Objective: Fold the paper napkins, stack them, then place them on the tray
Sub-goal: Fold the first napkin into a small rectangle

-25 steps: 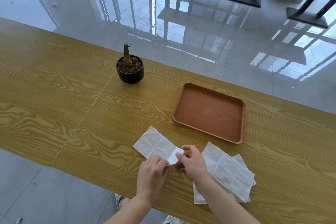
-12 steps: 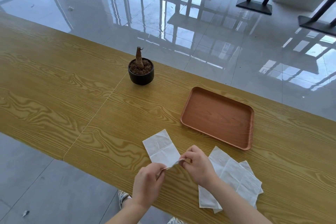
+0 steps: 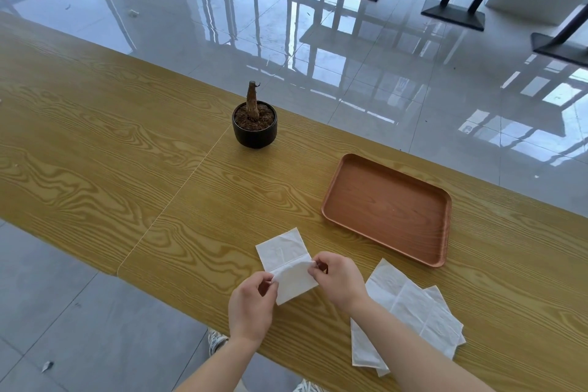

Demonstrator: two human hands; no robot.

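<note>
As fingers (image 3: 319, 265) pinch — napkin (image 3: 281, 251) between

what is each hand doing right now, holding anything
Left hand: closed, pinching the lifted edge of the napkin at its left end.
Right hand: closed, pinching the same lifted edge at its right end.

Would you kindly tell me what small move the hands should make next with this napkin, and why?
Probably carry the pinched edge forward onto the far edge and press it flat: the left hand and right hand pinch the napkin with its near flap raised, fold unfinished.
</note>
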